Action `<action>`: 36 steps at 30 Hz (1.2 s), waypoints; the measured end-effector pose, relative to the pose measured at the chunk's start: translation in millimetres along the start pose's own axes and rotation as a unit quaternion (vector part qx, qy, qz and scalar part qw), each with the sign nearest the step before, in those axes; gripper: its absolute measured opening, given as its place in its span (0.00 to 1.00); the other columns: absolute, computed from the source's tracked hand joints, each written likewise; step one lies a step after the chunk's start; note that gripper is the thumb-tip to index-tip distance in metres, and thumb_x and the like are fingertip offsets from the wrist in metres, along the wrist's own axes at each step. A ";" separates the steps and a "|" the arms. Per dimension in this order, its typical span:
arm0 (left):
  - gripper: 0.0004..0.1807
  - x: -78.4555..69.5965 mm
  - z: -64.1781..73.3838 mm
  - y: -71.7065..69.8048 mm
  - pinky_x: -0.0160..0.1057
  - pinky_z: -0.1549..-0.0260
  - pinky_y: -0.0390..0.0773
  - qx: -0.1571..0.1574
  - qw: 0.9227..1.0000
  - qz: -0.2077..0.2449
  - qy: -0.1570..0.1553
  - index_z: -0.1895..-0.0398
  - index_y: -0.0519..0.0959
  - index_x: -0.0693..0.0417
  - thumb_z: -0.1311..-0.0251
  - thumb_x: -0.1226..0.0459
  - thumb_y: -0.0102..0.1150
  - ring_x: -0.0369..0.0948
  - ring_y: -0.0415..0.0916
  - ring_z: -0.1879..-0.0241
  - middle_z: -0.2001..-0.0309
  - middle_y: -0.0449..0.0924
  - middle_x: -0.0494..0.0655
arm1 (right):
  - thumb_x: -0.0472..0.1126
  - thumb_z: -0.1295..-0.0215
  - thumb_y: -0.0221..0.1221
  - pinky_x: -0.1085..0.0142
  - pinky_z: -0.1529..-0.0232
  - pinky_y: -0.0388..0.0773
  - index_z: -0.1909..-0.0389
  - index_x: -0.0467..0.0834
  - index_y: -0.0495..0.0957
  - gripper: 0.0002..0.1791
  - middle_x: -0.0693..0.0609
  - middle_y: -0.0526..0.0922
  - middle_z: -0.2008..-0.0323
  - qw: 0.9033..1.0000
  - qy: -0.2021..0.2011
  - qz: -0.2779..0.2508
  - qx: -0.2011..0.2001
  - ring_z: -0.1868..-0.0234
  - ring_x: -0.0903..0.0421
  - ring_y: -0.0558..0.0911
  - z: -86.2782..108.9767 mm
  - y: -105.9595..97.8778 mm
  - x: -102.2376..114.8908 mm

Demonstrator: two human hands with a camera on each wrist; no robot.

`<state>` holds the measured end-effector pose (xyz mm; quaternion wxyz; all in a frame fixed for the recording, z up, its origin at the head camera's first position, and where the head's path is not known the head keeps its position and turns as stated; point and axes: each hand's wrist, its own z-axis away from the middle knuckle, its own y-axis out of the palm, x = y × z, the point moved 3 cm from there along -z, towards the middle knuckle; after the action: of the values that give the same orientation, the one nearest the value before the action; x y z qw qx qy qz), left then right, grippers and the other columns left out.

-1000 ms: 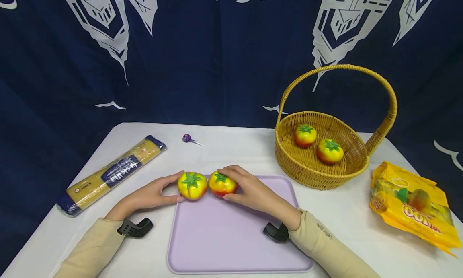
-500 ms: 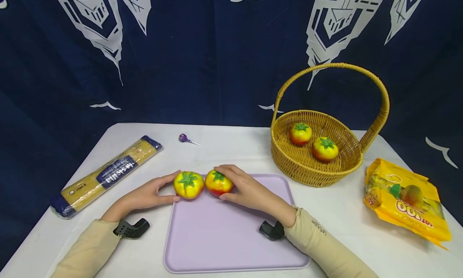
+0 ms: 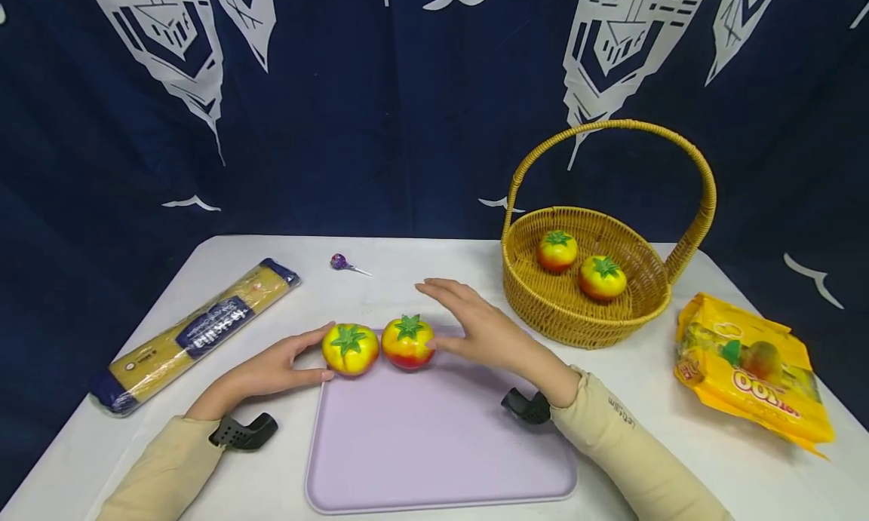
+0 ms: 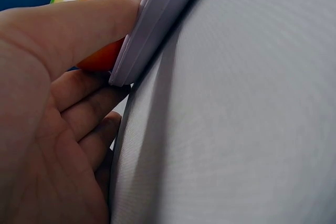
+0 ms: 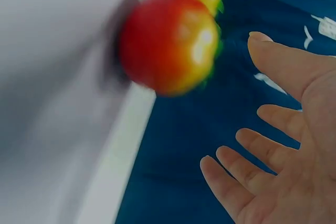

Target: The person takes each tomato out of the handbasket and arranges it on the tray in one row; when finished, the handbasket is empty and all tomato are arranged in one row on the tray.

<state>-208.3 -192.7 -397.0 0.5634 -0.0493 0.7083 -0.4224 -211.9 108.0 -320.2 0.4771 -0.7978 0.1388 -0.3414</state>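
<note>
At the far left corner of the lilac tray [image 3: 441,438], a yellow-red tomato [image 3: 349,349] with a green star-shaped top sits beside a second tomato [image 3: 407,343]. My left hand [image 3: 280,364] holds the left tomato from its outer side, thumb in front and fingers behind. In the left wrist view, the thumb [image 4: 79,30] lies by the tray rim against the tomato's red side. My right hand [image 3: 492,332] is raised just right of the second tomato, fingers spread and holding nothing. The right wrist view shows a gap between that hand [image 5: 294,140] and the nearer tomato [image 5: 168,44].
A wicker basket [image 3: 570,325] with a tall handle stands at the back right, with two more tomatoes inside. A yellow snack bag [image 3: 753,370] lies at the right. On the left lies a spaghetti pack [image 3: 197,336], with a lollipop [image 3: 342,263] farther back.
My right hand has let go of the second tomato and lifted up and to the right, its fingers spreading. The left hand stays at its tomato. The head view has shifted slightly.
</note>
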 end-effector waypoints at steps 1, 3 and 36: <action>0.42 0.6 0.1 -0.1 0.58 0.37 0.50 -0.001 1.000 0.000 0.000 0.32 0.57 0.67 0.44 0.55 0.64 0.58 0.49 0.33 0.33 0.55 0.64 | 0.44 0.45 0.68 0.53 0.38 0.62 0.32 0.45 0.61 0.41 0.46 0.62 0.34 1.000 -0.003 0.007 -0.009 0.35 0.51 0.62 -0.1 -6.4 -1.2; 0.42 1.8 0.0 0.0 0.58 0.37 0.50 -0.001 1.000 0.000 0.001 0.32 0.57 0.67 0.44 0.55 0.64 0.58 0.49 0.33 0.33 0.55 0.63 | 0.44 0.45 0.68 0.54 0.38 0.62 0.32 0.45 0.61 0.40 0.46 0.63 0.35 0.999 -0.004 0.019 -0.028 0.36 0.50 0.63 0.4 -19.2 -4.6; 0.42 2.2 1.8 2.4 0.58 0.38 0.51 -0.009 1.000 0.004 0.013 0.32 0.57 0.67 0.43 0.55 0.63 0.58 0.50 0.34 0.33 0.55 0.64 | 0.47 0.33 0.56 0.35 0.48 0.64 0.33 0.31 0.57 0.35 0.27 0.60 0.39 0.945 0.271 -0.025 -0.184 0.41 0.29 0.62 116.8 -120.7 -145.4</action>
<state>-206.6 -193.4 -400.2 0.5551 -0.0457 0.7196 -0.4147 -251.3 326.5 -313.2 0.2579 -0.7524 0.3032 -0.5249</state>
